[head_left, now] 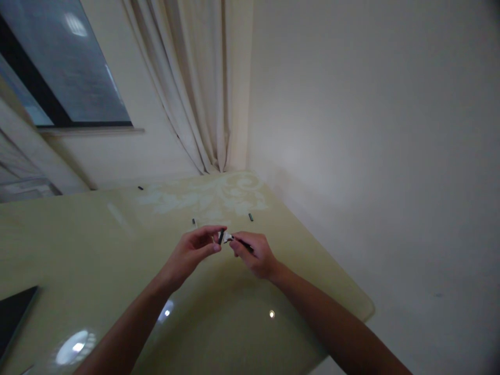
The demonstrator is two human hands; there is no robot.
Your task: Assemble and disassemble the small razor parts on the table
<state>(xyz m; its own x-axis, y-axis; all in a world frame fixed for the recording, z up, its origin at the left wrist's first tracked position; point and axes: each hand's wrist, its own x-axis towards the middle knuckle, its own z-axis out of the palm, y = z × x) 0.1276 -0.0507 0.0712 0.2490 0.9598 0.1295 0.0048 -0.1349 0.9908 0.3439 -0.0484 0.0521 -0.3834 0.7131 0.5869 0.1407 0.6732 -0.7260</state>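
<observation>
Above the pale table, my left hand [198,247] pinches a short black bar [221,237] between thumb and fingertips, tilted nearly upright. Just to its right, my right hand [254,252] is closed around the dark handle of a small tool with a silvery head [228,238], shaped somewhat like a razor. The silvery head points at the black bar, very close to it; whether they touch I cannot tell. My right fingers cover most of the handle.
On the glossy table [187,333] lie a small dark rectangular piece [251,217], another small dark piece [194,222] behind my left hand, and a third [140,188] near the far edge. A flat black object [15,315] sits at left. Wall [371,156] and curtain [199,83] border the table.
</observation>
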